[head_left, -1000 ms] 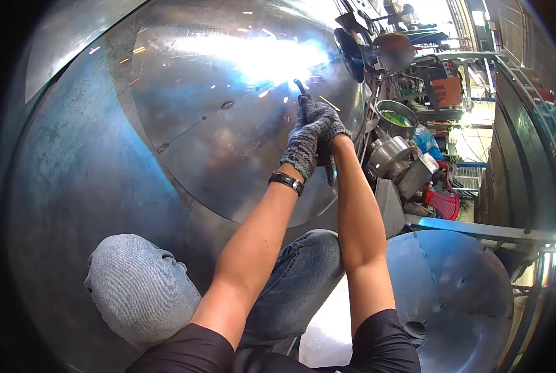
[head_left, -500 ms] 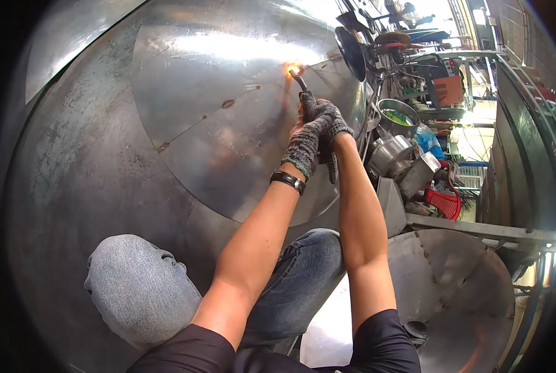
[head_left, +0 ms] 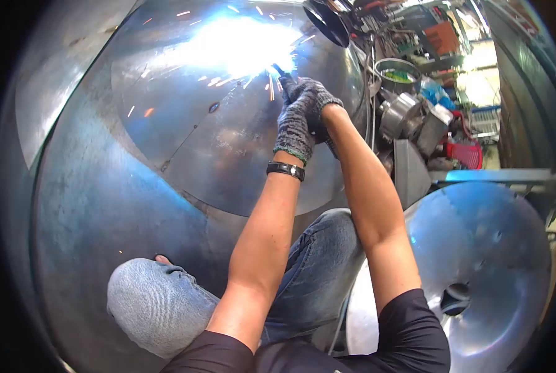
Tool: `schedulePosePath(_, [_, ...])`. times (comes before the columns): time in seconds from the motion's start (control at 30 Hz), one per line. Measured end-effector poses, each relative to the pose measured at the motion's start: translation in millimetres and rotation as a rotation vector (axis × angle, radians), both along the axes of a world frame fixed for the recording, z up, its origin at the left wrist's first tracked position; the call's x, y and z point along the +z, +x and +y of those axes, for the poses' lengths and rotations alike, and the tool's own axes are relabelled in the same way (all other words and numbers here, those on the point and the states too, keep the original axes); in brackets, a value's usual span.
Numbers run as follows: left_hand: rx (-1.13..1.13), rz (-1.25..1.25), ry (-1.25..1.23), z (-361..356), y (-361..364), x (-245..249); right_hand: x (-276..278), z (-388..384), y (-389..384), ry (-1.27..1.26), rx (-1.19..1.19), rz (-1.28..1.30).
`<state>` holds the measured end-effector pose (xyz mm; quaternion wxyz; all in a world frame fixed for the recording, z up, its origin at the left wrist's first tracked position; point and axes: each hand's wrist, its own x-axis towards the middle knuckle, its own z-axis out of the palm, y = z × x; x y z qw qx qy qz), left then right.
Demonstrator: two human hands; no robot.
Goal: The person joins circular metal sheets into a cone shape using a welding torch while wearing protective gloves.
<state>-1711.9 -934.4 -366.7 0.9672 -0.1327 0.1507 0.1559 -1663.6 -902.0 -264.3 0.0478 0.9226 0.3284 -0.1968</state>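
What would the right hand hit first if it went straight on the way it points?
Gripping the torch with the left hand, the right hand points up at the curved metal sheet; it would likely meet that first, by the sparks.

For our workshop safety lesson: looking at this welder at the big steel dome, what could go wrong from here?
Sparks fly off the arc at the welding torch, and both forearms are bare below the gloved left hand and right hand, so burns seem possible. The jeans sit under the sparks and could scorch.
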Motion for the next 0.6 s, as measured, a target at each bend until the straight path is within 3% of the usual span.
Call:
schedulePosePath(0.03, [-0.030, 0.007, 0.027, 2, -4, 10, 1, 0, 10, 0.027, -0.030, 0.007])
schedulePosePath(0.1, [0.115, 0.033, 0.291, -3, -20, 26, -6, -21, 21, 0.132, 0.180, -0.097])
schedulePosePath(0.17, [0.194, 0.057, 0.347, -9, -12, 40, 8, -21, 13, 0.459, -0.134, 0.023])
schedulePosePath(0.27, [0.140, 0.013, 0.516, -4, -25, 55, 19, -31, 31, 0.494, -0.050, -0.074])
schedulePosePath(0.4, [0.094, -0.041, 0.427, -13, -8, 46, 27, -52, 20, 0.451, 0.016, 0.038])
schedulePosePath(0.43, [0.103, -0.026, 0.399, -13, -14, 48, -3, -50, 37, 0.469, 0.003, 0.063])
schedulePosePath(0.5, [0.027, 0.027, 0.329, -17, -14, 32, -64, -49, 47, 0.725, -0.296, 0.381])
schedulePosePath(0.57, [0.040, 0.004, 0.156, -26, -22, 10, -25, -40, 3, 0.068, 0.088, 0.212])
schedulePosePath(0.6, [0.110, 0.115, 0.233, -33, -22, -1, -44, -42, -2, 0.079, 0.131, 0.168])
